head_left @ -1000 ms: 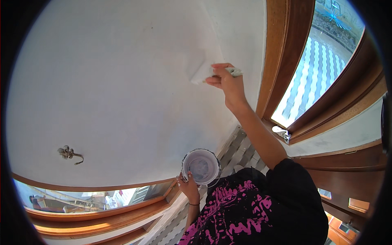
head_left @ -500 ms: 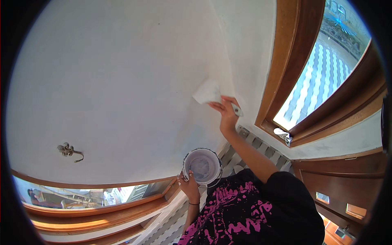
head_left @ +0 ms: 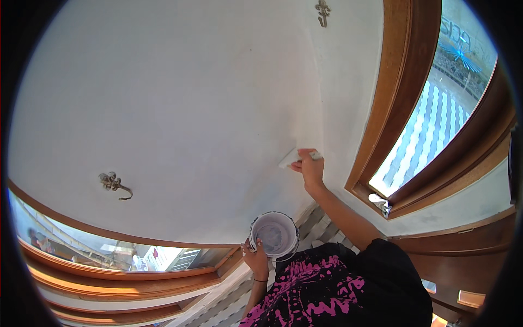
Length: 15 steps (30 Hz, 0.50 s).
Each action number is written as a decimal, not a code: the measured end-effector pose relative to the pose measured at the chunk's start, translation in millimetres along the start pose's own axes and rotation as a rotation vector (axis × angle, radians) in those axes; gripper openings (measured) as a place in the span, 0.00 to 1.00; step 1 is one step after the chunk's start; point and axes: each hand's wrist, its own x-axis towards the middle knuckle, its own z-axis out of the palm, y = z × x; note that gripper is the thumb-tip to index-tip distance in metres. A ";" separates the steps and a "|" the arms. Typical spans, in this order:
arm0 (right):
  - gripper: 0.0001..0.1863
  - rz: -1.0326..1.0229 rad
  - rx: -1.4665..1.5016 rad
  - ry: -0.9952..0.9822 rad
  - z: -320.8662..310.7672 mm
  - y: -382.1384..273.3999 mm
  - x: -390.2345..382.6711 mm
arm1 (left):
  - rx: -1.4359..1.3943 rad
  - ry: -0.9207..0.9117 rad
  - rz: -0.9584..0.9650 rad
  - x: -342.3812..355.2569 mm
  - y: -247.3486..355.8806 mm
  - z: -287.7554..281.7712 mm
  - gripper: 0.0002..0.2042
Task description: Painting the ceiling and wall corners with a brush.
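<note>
In my right hand [head_left: 309, 166] is a wide paintbrush [head_left: 289, 158] with a pale handle; its bristles are against the white wall [head_left: 207, 120], near the corner. My left hand [head_left: 256, 257] grips the rim of a small paint bucket [head_left: 282, 222], thumb inside and fingers outside. Whitish paint lies in the bottom of the bucket, which has a thin wire handle and paint-smeared edges. The bucket is in front of my body, below the brush and apart from the wall brush strokes. A slightly darker, damp-looking patch shows on the wall between brush and bucket.
A metal wall hook [head_left: 114, 184] sticks out at the left, another hook [head_left: 323, 12] at the top. A wood-framed window [head_left: 397, 109] stands to the right, with a crumpled white cloth [head_left: 379, 203] on its sill. Another wooden window frame [head_left: 136, 280] runs along the lower left.
My right hand has brought the paintbrush lower along the wall, turning it more edge-on. The view has shifted, bringing the upper hook into sight. My left hand still holds the bucket.
</note>
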 end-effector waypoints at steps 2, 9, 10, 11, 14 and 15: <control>0.09 -0.060 0.107 -0.025 26.0 -42.6 -20.4 | -0.046 0.000 -0.017 -1.3 -6.7 -3.1 0.17; 0.10 -0.237 0.291 -0.226 69.1 -141.3 -63.9 | -0.012 0.017 0.029 1.3 -17.7 0.1 0.17; 0.11 -0.282 0.318 -0.287 76.0 -157.1 -67.1 | 0.100 0.022 0.082 2.9 -20.4 -2.3 0.16; 0.11 -0.273 0.318 -0.279 81.6 -171.0 -70.4 | 0.109 0.017 0.076 1.0 -10.3 -5.1 0.16; 0.09 -0.437 0.430 -0.474 90.6 -194.4 -63.6 | 0.009 0.018 0.031 -0.8 23.8 -4.1 0.16; 0.09 -0.476 0.449 -0.495 89.6 -192.6 -57.7 | -0.028 0.017 0.011 -1.7 25.7 -3.9 0.14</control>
